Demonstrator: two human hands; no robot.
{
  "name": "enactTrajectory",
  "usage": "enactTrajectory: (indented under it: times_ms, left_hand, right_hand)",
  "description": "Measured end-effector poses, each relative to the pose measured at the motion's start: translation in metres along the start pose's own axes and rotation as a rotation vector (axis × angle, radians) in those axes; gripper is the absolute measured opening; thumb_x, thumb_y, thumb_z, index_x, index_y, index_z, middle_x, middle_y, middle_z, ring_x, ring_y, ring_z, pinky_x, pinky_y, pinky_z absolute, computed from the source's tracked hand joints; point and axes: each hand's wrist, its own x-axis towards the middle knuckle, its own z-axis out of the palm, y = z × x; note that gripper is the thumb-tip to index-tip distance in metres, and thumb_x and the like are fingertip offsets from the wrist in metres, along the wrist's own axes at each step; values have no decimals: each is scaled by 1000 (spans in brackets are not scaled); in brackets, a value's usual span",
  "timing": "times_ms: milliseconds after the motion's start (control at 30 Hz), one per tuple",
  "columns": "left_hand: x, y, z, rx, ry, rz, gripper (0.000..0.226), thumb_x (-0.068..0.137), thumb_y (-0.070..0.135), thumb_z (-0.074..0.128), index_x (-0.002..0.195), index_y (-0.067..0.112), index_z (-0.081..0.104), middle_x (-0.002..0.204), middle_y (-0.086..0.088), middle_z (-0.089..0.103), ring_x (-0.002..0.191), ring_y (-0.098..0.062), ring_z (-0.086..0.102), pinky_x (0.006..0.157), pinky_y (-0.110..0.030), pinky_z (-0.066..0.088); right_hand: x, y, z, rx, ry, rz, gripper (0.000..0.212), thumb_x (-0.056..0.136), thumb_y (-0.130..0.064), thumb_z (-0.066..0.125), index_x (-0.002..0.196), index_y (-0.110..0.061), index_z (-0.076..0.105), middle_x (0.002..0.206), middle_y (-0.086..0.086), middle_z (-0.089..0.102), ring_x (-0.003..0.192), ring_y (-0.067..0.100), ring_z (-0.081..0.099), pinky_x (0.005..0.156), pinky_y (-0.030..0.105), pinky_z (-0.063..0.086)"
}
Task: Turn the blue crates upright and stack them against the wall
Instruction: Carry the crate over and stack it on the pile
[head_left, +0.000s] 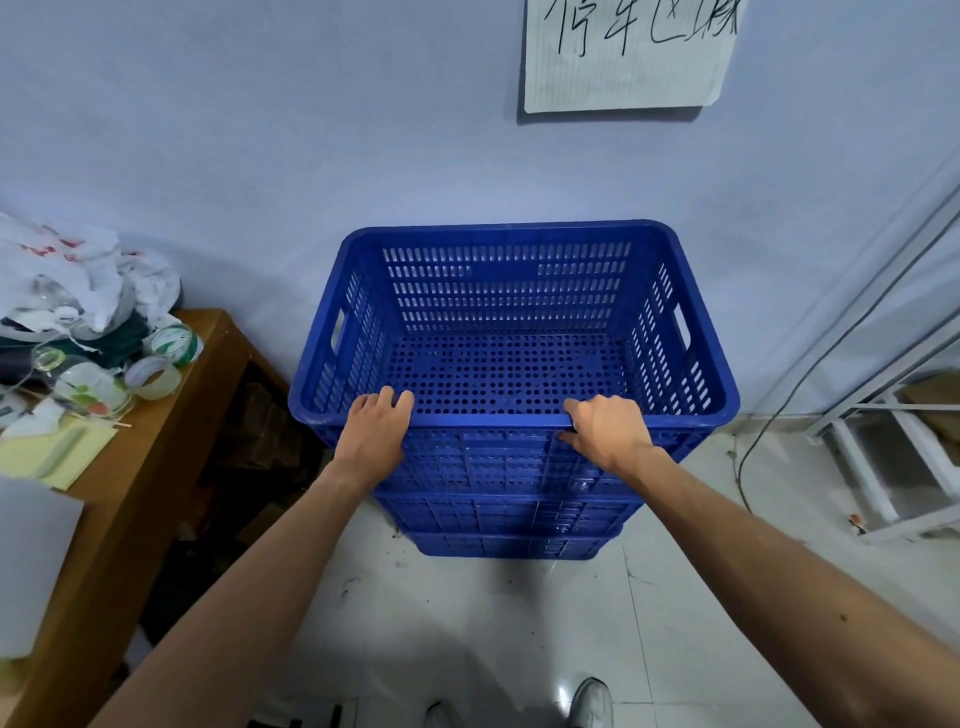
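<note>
a stack of blue perforated plastic crates (511, 483) is being kept upright on the pale tiled floor (519, 623), with its far side set against the light blue wall (260, 130). the top blue slotted crate (511, 312) is being shown open-side up and nothing is being held inside it; two more crates are being seen nested beneath it. the near rim of the top crate is being gripped by both hands: the left hand (376, 431) is being laid over the rim with its fingers (387, 397) curled over the edge into the crate, and the right hand (608, 428) is being closed on the rim, thumb over the top and fingers tucked under the lip.

open floor is being left in front of the stack. to the left, a narrow gap is being left between the stack and a brown wooden desk (156, 467), on which rolls of clear tape (156, 376), crumpled white plastic bags (78, 270) and yellow paper (57, 452) are being piled. to the right, a white metal frame (883, 467) and a dark cable (769, 415) are being seen well apart from the crates.

a white paper sign (623, 52) with handwritten black characters is being displayed on the wall above; the writing cannot be read with certainty.
</note>
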Motion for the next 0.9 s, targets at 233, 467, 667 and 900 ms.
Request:
enactTrajectory:
  times_ms: [233,467,667,900]
  left_hand:
    - [4,8,0,-38,-6,-27,36,74,3,66,93,17,39,85,-2,44,72,-21,43,75,-36,39]
    - [21,9,0,-52,-47,-78,35,77,8,67,105,15,46,99,-6,52,89,-28,55,85,-40,44]
    - [21,9,-5,-47,-89,-53,31,81,13,65,100,17,42,97,-3,55,91,-26,57,85,-40,42]
    - [10,10,-16,-13,-81,36,26,81,6,60,99,18,46,89,0,59,81,-23,59,77,-36,44]
  right_hand:
    - [10,13,4,15,-13,-24,38,95,-56,49,110,-21,54,71,0,62,61,24,57,52,29,42]
    - [22,17,2,31,-7,-2,38,95,-56,50,108,-21,55,74,0,62,62,23,52,55,30,41]
    - [18,18,-2,29,-16,-26,37,96,-54,49,107,-20,55,68,-2,52,60,23,51,54,30,39]
    - [7,17,-15,-5,-43,-47,34,98,-51,48,105,-20,60,69,-1,51,65,24,51,58,30,39]
